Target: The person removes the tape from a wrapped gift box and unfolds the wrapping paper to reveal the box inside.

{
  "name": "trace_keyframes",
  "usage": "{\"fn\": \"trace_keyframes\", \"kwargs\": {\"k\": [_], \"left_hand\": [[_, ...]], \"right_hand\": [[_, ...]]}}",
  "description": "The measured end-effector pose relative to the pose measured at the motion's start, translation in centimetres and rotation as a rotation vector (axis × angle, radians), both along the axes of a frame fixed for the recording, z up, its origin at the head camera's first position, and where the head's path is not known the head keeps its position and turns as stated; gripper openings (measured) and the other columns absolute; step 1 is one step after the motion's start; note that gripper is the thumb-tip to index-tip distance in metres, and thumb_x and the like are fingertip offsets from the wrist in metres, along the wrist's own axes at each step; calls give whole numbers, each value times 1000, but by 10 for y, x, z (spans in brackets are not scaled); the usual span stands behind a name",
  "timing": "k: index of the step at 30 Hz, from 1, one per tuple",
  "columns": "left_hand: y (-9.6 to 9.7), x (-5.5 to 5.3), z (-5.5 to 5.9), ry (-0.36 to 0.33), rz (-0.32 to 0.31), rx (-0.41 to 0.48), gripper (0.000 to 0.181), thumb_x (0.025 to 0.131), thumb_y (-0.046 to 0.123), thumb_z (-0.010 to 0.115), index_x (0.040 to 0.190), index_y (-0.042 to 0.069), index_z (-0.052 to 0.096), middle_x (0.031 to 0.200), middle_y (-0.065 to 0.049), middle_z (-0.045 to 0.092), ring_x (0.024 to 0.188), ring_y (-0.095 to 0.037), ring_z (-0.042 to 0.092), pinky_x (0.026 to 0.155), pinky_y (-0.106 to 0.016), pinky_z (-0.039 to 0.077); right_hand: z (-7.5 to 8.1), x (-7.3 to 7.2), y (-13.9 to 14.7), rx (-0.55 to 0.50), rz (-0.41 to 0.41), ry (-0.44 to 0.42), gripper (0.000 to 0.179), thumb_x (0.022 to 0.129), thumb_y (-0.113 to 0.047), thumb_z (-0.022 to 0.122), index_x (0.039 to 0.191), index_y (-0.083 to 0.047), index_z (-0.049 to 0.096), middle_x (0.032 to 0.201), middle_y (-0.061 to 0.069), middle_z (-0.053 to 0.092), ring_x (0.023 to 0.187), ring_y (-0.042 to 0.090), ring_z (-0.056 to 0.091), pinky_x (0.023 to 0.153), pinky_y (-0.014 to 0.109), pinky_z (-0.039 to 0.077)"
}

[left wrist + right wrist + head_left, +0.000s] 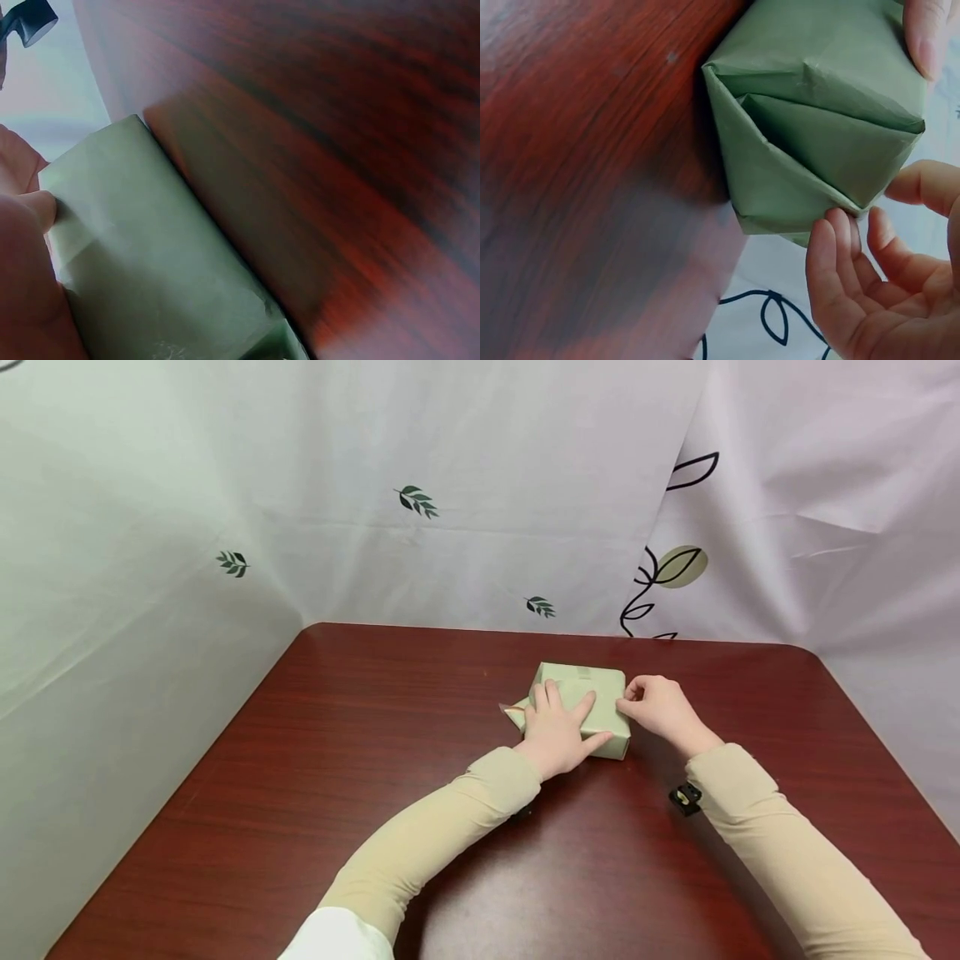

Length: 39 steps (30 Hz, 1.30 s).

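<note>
A box wrapped in pale green paper (pixel 609 684) lies on the table, with a strip of tape (pixel 584 672) across its top. My left hand (pixel 555 735) rests on it, fingers spread over the top face. At the box's right end my right hand (pixel 662 706) has its fingers curled, thumb and fingertips at the folded paper. The right wrist view shows this end's paper flap (pixel 776 184) folded into a slanting pocket, with the right fingertips (pixel 823 236) pinching near its point. A pointed flap (pixel 516 717) with a clear edge sticks out at the box's left end.
The dark red-brown wooden table (pixel 337 735) has rounded far corners. White cloth (pixel 487 568) printed with leaves hangs behind and along the sides. A small black device (pixel 686 798) sits at the right sleeve's cuff.
</note>
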<state>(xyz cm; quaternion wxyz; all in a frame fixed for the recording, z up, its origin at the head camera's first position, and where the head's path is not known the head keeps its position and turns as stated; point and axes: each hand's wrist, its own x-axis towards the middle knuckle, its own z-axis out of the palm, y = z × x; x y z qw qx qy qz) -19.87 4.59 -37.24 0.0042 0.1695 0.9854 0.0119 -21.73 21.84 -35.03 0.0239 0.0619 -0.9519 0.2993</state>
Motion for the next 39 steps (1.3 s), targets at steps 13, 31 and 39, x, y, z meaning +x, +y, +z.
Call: {"fn": "trace_keyframes", "kwargs": {"k": [13, 31, 39], "left_hand": [[0, -2, -1, 10, 6, 1, 69, 88, 74, 30, 149, 42, 23, 150, -25, 18, 137, -39, 18, 100, -49, 36], [3, -2, -3, -12, 6, 12, 70, 88, 74, 29, 149, 42, 21, 151, -25, 15, 139, -39, 16, 103, -49, 35], [3, -6, 4, -59, 24, 5, 71, 86, 76, 31, 148, 44, 23, 150, -23, 18, 136, -38, 18, 98, -49, 37]], "right_hand": [[2, -6, 9, -175, 31, -162, 18, 86, -9, 52, 80, 4, 62, 69, 1, 61, 63, 6, 57, 61, 24, 47], [-11, -10, 27, -566, 119, -345, 24, 94, -4, 45, 101, 18, 52, 89, 2, 61, 77, -2, 62, 79, 23, 53], [-15, -9, 37, -796, 165, -397, 15, 95, 0, 41, 89, 0, 55, 84, -3, 60, 81, 2, 62, 80, 22, 53]]}}
